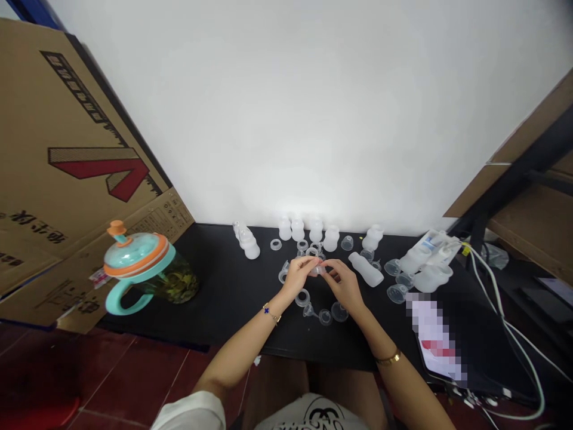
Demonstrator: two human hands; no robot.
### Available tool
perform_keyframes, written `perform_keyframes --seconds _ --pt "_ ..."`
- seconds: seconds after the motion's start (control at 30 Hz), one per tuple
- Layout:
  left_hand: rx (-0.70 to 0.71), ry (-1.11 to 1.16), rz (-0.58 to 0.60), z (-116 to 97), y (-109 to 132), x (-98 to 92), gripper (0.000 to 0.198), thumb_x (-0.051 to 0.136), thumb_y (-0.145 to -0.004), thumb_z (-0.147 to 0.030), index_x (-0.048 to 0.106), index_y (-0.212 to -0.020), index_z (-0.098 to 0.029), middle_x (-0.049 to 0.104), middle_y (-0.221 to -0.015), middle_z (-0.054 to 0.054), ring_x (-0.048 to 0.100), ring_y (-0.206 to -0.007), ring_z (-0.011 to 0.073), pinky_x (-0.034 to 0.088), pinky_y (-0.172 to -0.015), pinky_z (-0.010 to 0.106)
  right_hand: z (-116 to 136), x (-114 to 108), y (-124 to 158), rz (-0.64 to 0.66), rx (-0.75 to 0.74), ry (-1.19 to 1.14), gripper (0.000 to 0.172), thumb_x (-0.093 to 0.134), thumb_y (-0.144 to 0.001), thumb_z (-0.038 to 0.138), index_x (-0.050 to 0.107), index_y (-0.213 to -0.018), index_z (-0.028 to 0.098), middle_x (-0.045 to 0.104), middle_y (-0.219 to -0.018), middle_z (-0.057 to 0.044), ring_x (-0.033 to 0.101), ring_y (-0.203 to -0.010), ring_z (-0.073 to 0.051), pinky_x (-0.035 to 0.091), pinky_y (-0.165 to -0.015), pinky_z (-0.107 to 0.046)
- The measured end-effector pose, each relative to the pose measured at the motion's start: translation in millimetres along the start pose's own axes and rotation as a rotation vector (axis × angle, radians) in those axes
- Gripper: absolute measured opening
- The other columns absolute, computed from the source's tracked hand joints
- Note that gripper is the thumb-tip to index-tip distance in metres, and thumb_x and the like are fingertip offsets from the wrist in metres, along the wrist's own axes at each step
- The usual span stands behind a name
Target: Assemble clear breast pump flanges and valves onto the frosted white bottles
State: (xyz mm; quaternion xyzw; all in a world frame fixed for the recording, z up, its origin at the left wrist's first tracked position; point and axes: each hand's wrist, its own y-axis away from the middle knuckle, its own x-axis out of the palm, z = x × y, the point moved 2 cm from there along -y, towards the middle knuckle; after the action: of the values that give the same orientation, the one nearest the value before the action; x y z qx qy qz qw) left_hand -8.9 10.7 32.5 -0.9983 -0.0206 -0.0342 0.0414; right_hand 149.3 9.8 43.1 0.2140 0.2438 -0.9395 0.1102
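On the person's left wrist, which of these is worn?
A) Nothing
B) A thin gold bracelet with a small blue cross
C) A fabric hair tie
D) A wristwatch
B. Just behind the left hand, a thin gold bracelet circles the wrist, with a small blue cross on it.

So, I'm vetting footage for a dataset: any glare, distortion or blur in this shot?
Head view: the white wall glares, nearly swallowing the pale bottles; wide-angle bowing slants the cardboard at the edges; a pixelated patch covers the lower right; the left hand and right hand look sharp.
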Motion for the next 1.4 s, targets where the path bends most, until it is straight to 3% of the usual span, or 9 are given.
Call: perform_keyframes --seconds 0.2,0.4,0.63,0.97,1.4 --pt "0.026 -0.011 0.007 -0.2 0.3 1.1 0.039 0.065 -0.083 -0.053 0.075 -0.087 -0.016 0.072 -0.082 0.004 0.065 -0.070 0.0172 0.055 -0.060 0.026 -1.8 0.7 -0.1 0.006 -0.008 0.025 0.023 0.054 -0.094 0.042 0.066 -0.103 0.025 0.068 -0.110 -0.007 0.062 -0.067 -0.016 0.049 -0.057 -0.030" --pt "0.073 -0.020 0.008 -1.8 -1.7 -3.0 0.038 0.058 -0.088 -0.051 0.072 -0.089 -0.016 0.073 -0.089 0.006 0.065 -0.073 0.0179 0.054 -0.059 0.025 -4.1 0.6 1.3 -0.072 0.074 -0.015 0.020 0.055 -0.092 0.042 0.064 -0.089 0.024 0.070 -0.086 -0.004 0.062 -0.063 -0.017 0.049 -0.058 -0.030" --pt "0.156 -0.238 0.004 -12.3 2.5 -5.7 0.036 0.053 -0.091 -0.049 0.071 -0.087 -0.017 0.067 -0.071 0.002 0.057 -0.061 0.0150 0.047 -0.061 0.024 -0.8 1.8 1.6 -0.021 0.005 -0.005 0.028 0.052 -0.094 0.041 0.067 -0.112 0.026 0.068 -0.114 -0.008 0.062 -0.066 -0.017 0.049 -0.055 -0.030" --pt "0.230 -0.411 -0.034 -16.3 9.0 -3.2 0.037 0.046 -0.097 -0.044 0.070 -0.088 -0.018 0.065 -0.073 0.001 0.052 -0.062 0.0144 0.037 -0.061 0.024 -0.3 0.1 0.4 0.028 -0.005 -0.007 0.021 0.053 -0.094 0.037 0.067 -0.106 0.026 0.067 -0.110 -0.006 0.061 -0.067 -0.016 0.047 -0.054 -0.028" --pt "0.231 -0.418 -0.043 -18.1 9.7 -2.7 0.039 0.045 -0.097 -0.044 0.069 -0.085 -0.017 0.063 -0.070 0.000 0.050 -0.061 0.0134 0.035 -0.060 0.024 2.8 -0.4 -0.4 0.038 -0.025 -0.001 0.019 0.053 -0.094 0.034 0.065 -0.105 0.024 0.066 -0.107 -0.006 0.061 -0.067 -0.015 0.046 -0.054 -0.027"
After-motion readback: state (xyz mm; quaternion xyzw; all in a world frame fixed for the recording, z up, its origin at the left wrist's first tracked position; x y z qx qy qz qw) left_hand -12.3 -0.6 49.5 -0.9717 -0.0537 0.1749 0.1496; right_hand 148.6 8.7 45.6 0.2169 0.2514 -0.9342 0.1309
